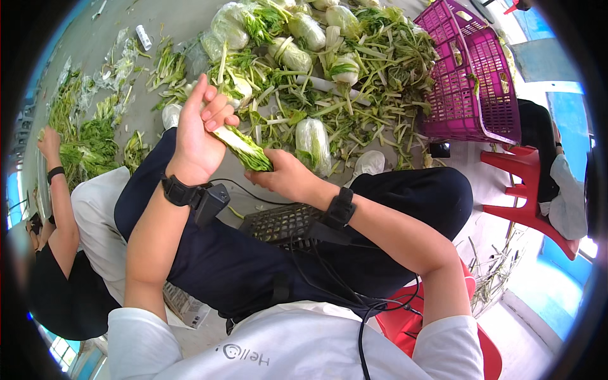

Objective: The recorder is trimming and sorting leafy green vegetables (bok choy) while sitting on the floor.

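Note:
A pale green leafy vegetable piece [241, 148], with a whitish stalk side and frilly green edges, spans the gap between my two hands. My left hand [202, 130] is palm up, its fingers curled over the stalk end and the index finger straighter. My right hand [292, 175] pinches the leafy end between thumb and fingers. Just beyond, on the floor, stands a pale vegetable head [312, 145] wrapped in clear film. Farther off are several more wrapped heads [290, 54] amid a heap of loose stalks and leaves [380, 90].
Purple plastic crates [468, 80] stand at the right, near a red stool [515, 183] with a seated person. A black crate [280, 221] lies between my legs. At left, a co-worker's hand [50, 142] is over leafy greens [95, 145]. Black cables [351, 297] cross my lap.

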Demonstrator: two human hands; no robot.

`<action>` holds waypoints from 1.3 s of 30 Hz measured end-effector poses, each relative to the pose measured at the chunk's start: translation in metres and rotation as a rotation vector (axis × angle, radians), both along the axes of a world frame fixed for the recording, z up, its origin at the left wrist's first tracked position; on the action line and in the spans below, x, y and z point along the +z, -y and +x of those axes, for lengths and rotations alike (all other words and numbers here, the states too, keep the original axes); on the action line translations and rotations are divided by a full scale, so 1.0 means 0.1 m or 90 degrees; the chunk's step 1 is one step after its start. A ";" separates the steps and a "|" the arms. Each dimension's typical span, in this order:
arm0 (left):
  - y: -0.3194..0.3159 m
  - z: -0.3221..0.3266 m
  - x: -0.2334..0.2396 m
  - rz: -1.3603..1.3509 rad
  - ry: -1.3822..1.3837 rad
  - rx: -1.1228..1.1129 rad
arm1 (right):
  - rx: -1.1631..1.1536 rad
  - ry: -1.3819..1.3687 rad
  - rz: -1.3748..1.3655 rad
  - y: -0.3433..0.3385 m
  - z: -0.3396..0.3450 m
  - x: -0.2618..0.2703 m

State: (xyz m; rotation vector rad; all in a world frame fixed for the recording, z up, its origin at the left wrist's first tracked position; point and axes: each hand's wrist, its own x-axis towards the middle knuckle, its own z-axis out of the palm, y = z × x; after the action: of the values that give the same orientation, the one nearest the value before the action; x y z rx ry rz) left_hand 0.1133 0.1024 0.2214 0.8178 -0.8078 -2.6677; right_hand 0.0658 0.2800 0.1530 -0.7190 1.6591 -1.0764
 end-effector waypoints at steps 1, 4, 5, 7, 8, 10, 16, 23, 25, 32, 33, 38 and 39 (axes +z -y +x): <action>0.05 0.01 -0.01 -0.016 -0.019 -0.003 | 0.000 0.000 0.000 -0.01 0.01 -0.01; 0.17 0.01 0.01 -0.009 -0.036 0.022 | 0.044 -0.059 0.053 -0.06 0.03 -0.08; 0.19 0.00 0.02 -0.007 -0.041 0.040 | 0.056 -0.058 0.044 -0.07 0.04 -0.12; 0.20 0.02 0.04 -0.030 -0.037 0.057 | 0.075 -0.054 0.033 -0.06 0.02 -0.07; 0.22 0.02 0.01 -0.039 -0.038 0.043 | 0.067 -0.063 0.036 -0.07 -0.02 -0.04; 0.17 0.02 0.04 -0.047 -0.038 0.031 | 0.060 -0.071 0.040 -0.09 -0.11 -0.03; -0.06 0.02 0.00 -0.155 0.035 -0.026 | -0.057 -0.141 -0.156 -0.04 -0.46 0.29; -0.12 0.01 0.05 -0.037 0.007 -0.057 | 0.055 0.081 -0.089 0.03 -0.33 0.38; -0.06 -0.02 0.03 -0.022 -0.005 -0.056 | 0.031 0.096 -0.118 0.03 -0.34 0.23; 0.24 0.02 0.08 -0.012 -0.036 0.025 | 0.035 -0.024 -0.031 0.02 -0.36 0.16; 0.24 0.01 0.09 -0.011 -0.037 0.024 | 0.034 -0.026 -0.029 -0.01 -0.37 0.12; 0.23 0.05 0.01 -0.152 -0.027 0.017 | -0.045 -0.167 -0.042 -0.06 -0.38 0.14; 0.16 0.05 0.03 -0.155 -0.025 0.021 | -0.041 -0.166 -0.045 -0.04 -0.39 0.19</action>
State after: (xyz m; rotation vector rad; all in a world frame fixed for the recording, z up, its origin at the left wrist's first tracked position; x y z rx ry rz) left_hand 0.1183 0.0862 0.2245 0.7082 -1.0720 -2.4845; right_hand 0.0266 0.2836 0.1715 -0.8873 1.8831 -1.1284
